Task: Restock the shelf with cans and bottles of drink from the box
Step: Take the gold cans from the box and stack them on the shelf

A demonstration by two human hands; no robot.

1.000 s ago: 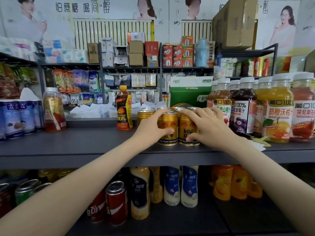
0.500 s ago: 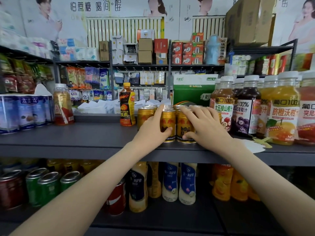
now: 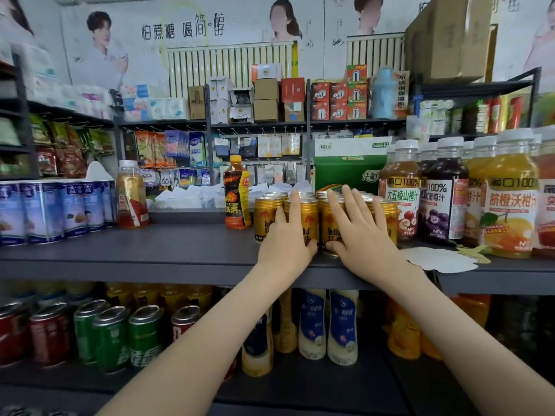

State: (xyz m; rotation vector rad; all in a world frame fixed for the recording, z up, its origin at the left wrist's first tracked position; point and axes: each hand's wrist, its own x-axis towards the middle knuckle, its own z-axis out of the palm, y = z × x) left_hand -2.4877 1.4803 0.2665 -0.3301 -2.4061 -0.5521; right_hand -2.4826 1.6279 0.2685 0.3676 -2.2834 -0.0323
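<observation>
— Shop shelving fills my whole view, dark grey boards full of drinks. What do your hands do at this moment?

— Both are flat. My left hand (image 3: 285, 246) lies with straight fingers against the front of the gold cans (image 3: 268, 216), and its forefinger reaches up to a rim. My right hand (image 3: 365, 235) is spread over the cans next to it. No finger is curled round anything. I hold nothing, I only press.

— Where are the cans from your palms?

— Directly ahead, toward the back edge of the shelf (image 3: 180, 250). They stand upright, long axis vertical, in close rows, touching each other. The front row is near the front edge of the board. Both hands are equally near, so I judge that the coming move is one push straight back with equal force on both sides, otherwise the row may turn.

— How do they look?

— Short and gold, with a red bull mark and silver tops. The metal is smooth. I think they slide easily but could tip if I push too high.

— And around them?

— Just to the right, juice bottles (image 3: 444, 199) with white caps, very close to the last can. Just to the left, an orange-capped bottle (image 3: 237, 196), and well apart, further left, blue tins (image 3: 45, 211). Behind the cans stands a green carton (image 3: 348, 172). The box of the task I cannot see.
</observation>
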